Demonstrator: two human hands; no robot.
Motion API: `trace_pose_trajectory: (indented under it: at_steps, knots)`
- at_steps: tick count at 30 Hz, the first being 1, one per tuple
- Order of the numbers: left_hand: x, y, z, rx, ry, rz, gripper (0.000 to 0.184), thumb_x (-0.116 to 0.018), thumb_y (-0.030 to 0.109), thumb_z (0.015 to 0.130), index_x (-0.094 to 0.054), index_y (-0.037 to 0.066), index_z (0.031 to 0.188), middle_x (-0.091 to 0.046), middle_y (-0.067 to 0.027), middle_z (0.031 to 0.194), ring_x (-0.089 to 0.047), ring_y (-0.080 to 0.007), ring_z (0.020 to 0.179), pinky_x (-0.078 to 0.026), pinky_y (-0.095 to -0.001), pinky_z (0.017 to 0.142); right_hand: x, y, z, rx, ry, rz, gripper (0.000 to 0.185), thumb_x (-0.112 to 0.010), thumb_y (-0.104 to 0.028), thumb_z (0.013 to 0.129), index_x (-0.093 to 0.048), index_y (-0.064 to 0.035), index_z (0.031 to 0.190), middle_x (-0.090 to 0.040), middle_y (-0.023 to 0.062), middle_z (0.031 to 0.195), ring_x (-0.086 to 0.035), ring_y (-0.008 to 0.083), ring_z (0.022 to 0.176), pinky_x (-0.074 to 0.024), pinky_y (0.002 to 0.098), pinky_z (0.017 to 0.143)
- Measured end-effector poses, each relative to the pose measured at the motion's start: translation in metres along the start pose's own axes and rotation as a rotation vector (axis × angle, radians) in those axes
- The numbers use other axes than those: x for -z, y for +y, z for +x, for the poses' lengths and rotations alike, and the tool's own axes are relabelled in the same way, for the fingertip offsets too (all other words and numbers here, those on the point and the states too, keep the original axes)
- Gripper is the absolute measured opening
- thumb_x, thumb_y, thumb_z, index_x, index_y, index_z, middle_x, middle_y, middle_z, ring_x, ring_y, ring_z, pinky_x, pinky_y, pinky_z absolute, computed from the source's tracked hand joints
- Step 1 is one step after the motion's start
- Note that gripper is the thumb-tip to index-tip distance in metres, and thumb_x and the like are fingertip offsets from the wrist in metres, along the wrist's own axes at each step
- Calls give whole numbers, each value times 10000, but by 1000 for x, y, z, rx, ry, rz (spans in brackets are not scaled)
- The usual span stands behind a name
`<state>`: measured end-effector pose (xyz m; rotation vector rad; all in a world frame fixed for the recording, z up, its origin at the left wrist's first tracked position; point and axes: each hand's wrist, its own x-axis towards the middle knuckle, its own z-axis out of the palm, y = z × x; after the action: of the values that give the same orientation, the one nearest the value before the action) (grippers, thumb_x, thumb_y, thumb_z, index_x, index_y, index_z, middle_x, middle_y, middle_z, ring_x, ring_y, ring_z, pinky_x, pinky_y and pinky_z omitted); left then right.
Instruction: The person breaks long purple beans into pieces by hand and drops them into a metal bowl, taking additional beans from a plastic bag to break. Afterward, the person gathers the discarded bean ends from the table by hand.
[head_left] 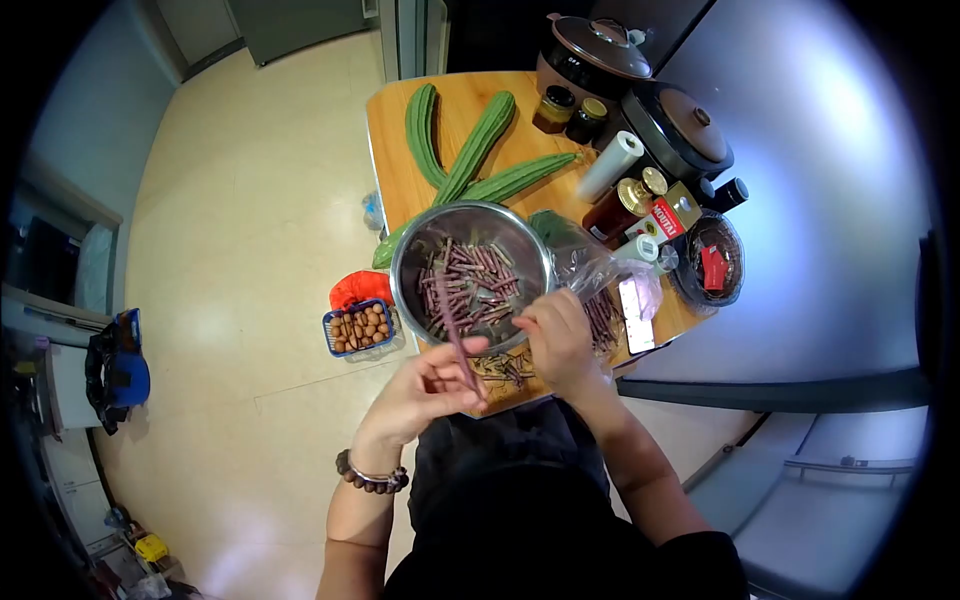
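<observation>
My left hand (425, 390), a beaded bracelet at its wrist, pinches a long purple string bean (449, 318) that rises over the near rim of a steel bowl (404, 275). Inside the bowl lie many short purple bean pieces (470, 270). Just right of the rim, my right hand (562, 340) is closed with thumb and fingers together; whatever it may hold is too small to make out. Beneath my hands, trimmed bean scraps (505, 369) lie on the table's near edge. Whole purple beans (603, 318) sit beside a clear plastic bag (585, 262) behind my right hand.
Several ridged green gourds (480, 145) lie on the wooden table (390, 120) behind the bowl. Jars (587, 118), cookers (680, 125) and a plastic-wrap roll (612, 162) crowd the right side. A phone (636, 315) lies near the right edge. A basket of walnuts (360, 328) stands left.
</observation>
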<state>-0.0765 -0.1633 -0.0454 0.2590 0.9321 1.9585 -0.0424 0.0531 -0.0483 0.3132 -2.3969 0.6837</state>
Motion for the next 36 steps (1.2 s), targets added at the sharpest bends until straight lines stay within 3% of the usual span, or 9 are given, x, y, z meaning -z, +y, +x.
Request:
trace_pose_trajectory:
  at_steps: [3, 6, 13, 18, 19, 22, 23, 27, 36]
  knots:
    - [3, 2, -3, -86, 169, 75, 683, -610, -101, 739, -323, 9, 1348, -630, -101, 866, -617, -170, 804, -501, -280, 764, 13, 2, -29, -110, -481, 175, 107, -614, -47, 729, -635, -22, 832, -597, 118, 833, -551, 290, 782, -444, 359, 716]
    - [8, -1, 0, -101, 192, 141, 711, -610, -99, 748, -287, 25, 1369, -630, -100, 878, -616, -163, 810, -501, -279, 759, -4, -3, -60, -176, -580, 41, 106, -619, -58, 741, -653, -19, 833, -607, 102, 873, -560, 280, 820, -448, 354, 746]
    - [1, -12, 12, -104, 157, 352, 725, -559, -124, 780, -237, 66, 1400, -611, -51, 914, -565, -89, 835, -457, -224, 771, -10, -29, 2, -325, -356, 358, 149, -630, -82, 758, -642, -6, 885, -599, 104, 871, -560, 274, 828, -445, 342, 734]
    - [4, -13, 14, -120, 236, 545, 630, -638, -68, 767, -376, 34, 1331, -544, 1, 989, -518, -66, 913, -461, -239, 796, -28, -35, 9, -330, -364, 440, 178, -636, -189, 748, -612, -14, 729, -550, 112, 735, -530, 302, 728, -422, 397, 653]
    - [9, -14, 14, -210, 262, 519, 480, -659, -48, 760, -495, -3, 1209, -567, -11, 978, -539, -87, 903, -464, -253, 806, -29, -35, 9, -290, -378, 373, 199, -625, -184, 755, -576, -5, 681, -542, 126, 713, -528, 313, 689, -422, 408, 625]
    - [12, -16, 15, -266, 296, 448, 441, -667, -22, 769, -516, -27, 1183, -611, -49, 942, -572, -93, 867, -472, -232, 778, -31, -35, 7, -206, -362, 193, 177, -604, -145, 746, -555, -5, 650, -531, 127, 680, -537, 301, 684, -426, 403, 618]
    - [11, -17, 17, -274, 332, 331, 273, -673, 9, 774, -601, -41, 1033, -627, -69, 946, -583, -99, 840, -478, -228, 744, -30, -36, 8, -202, -365, 195, 177, -604, -145, 746, -555, -5, 650, -531, 127, 680, -537, 301, 684, -426, 403, 618]
    - [12, -19, 26, -299, 533, 295, 86, -662, 47, 797, -658, -27, 841, -646, -52, 839, -581, -97, 741, -462, -208, 684, -30, -45, 14, -24, -338, 45, 128, -620, -90, 692, -535, -21, 625, -491, 109, 657, -509, 280, 640, -422, 375, 580]
    - [36, -25, 41, 22, 476, -251, 134, -565, 79, 871, -604, -33, 934, -625, -65, 801, -617, -142, 724, -523, -221, 641, -23, -50, 10, 179, -105, 45, 125, -659, -32, 651, -547, -18, 704, -474, 79, 665, -480, 254, 617, -393, 334, 529]
